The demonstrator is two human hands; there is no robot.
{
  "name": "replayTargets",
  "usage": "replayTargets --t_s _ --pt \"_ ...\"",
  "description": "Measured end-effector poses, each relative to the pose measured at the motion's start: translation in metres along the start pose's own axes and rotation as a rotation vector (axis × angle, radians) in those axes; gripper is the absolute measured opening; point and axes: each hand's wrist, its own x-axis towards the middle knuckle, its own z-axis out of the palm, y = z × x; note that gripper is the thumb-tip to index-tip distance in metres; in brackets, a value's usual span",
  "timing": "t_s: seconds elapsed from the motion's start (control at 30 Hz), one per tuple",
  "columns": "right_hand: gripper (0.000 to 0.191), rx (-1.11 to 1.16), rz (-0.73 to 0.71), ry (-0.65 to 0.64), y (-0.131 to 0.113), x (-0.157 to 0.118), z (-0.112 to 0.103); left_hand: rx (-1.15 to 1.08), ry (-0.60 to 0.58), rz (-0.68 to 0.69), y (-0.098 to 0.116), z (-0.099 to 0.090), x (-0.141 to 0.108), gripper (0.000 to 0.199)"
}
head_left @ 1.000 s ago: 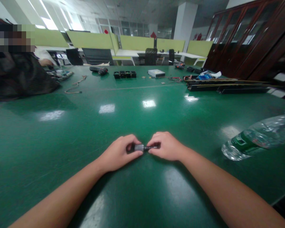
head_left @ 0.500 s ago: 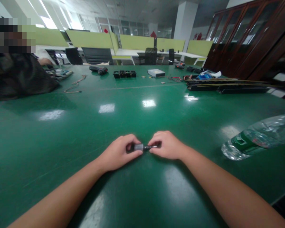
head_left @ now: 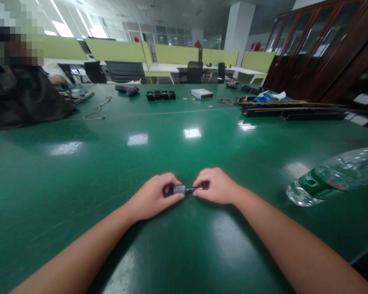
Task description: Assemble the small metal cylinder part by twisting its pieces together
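Low over the green table [head_left: 171, 245], my two hands meet at a small grey metal cylinder [head_left: 179, 189] with a thin dark shaft [head_left: 189, 190] on its right. Thumb and fingers of my left hand [head_left: 155, 196] are closed around the cylinder, and its left end is partly hidden in the dark of the palm. My right hand [head_left: 216, 185] pinches the shaft between thumb and fingertips, with the far end inside the curled fingers. Whether shaft and cylinder are one piece or two, I cannot tell.
At right a clear water bottle [head_left: 322, 181] with a green label lies on its side. Along the far edge are a black block [head_left: 161, 95], a white box [head_left: 201, 94], a cord [head_left: 96, 110] and long dark bars [head_left: 294, 111]. A person in dark clothing [head_left: 21, 96] sits at far left.
The fingers of my right hand have shifted very slightly on the shaft. My left hand and the cylinder stay in place.
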Motion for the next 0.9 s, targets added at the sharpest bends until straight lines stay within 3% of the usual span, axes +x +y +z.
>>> replayTargets --t_s 0.4,0.63,0.9 --pt "0.009 0.037 0.061 -0.009 0.018 -0.004 -0.013 -0.052 0.001 -0.022 0.000 -0.001 0.001 0.027" --pt "0.008 0.058 0.209 0.021 0.029 -0.006 -0.024 -0.066 -0.007 -0.043 -0.002 -0.001 0.001 0.031" --pt "0.010 0.067 0.097 -0.021 0.021 -0.005 -0.015 -0.071 0.000 -0.041 -0.001 -0.001 0.001 0.028"
